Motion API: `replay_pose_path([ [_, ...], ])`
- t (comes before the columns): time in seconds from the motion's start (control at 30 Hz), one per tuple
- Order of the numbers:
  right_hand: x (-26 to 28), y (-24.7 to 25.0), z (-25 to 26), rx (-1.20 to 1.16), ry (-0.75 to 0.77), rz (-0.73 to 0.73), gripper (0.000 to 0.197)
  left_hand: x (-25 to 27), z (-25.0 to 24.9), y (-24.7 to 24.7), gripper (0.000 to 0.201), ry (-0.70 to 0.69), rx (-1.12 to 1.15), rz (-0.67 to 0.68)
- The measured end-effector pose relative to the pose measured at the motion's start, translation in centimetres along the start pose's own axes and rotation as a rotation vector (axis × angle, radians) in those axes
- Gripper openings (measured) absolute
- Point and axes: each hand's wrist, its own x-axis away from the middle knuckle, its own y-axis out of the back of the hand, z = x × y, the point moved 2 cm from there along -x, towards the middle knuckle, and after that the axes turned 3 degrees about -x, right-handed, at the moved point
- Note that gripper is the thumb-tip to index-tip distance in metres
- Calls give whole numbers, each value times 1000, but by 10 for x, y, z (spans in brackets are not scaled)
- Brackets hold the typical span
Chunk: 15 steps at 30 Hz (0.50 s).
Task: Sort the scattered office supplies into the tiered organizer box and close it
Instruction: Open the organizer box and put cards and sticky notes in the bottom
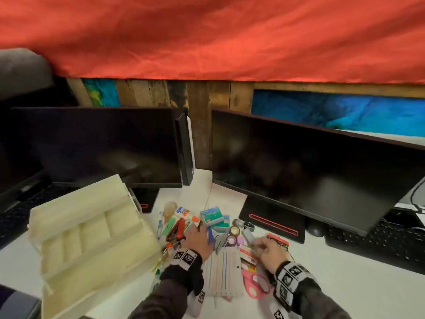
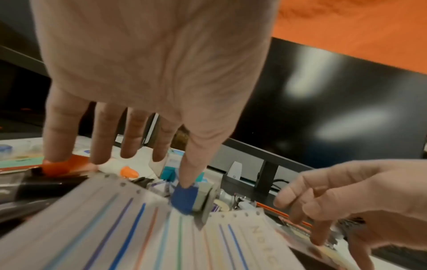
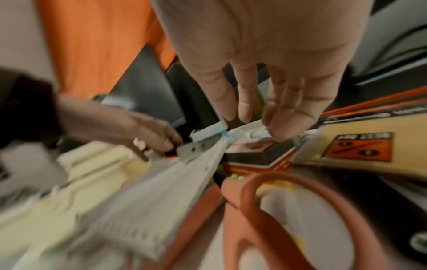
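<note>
1. The tiered organizer box [image 1: 92, 229] is seen standing open on the left of the bench [image 1: 345, 279], its cream compartments apparently unfilled; nothing can be made out inside them.
2. The scattered supplies are found in one pile just to the right of the box, between it and the right monitor [image 1: 317, 166]: a glue bottle [image 1: 185, 213], teal staple boxes [image 1: 212, 217], tape rolls [image 1: 233, 236], a striped sheet pack [image 1: 224, 272] and pink scissors [image 1: 255, 284].
3. The left hand [image 1: 195, 238] is spread over the middle of the pile, fingers straight; in the left wrist view its thumb tip is pressed on a small blue item [image 2: 184, 199] at the far edge of the striped sheet pack. No grip is shown.
4. The right hand [image 1: 266, 248] is held over the right side of the pile, above a red-and-black card pack [image 1: 279, 242]; its fingers are loosely bent and point down. Whether anything is pinched cannot be told through the blur.
5. The deciding relation is judged thus: the box lies to the left of both hands, and the left hand is the nearer to it.
6. The long axis of the striped sheet pack runs away from the person, so a turn is probably needed before a long compartment is tried.
</note>
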Motion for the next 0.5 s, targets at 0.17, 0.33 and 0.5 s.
replay_pose_path([
  [0.17, 4, -23, 24, 539, 244, 241, 53, 3, 7, -9, 70, 126, -158, 126],
  [0.33, -1, -34, 28, 810, 183, 292, 67, 1, 9, -7, 69, 83, -224, 174],
  [0.5, -15, -26, 23, 538, 107, 169, 44, 6, 10, 1, 46, 72, -160, 187],
])
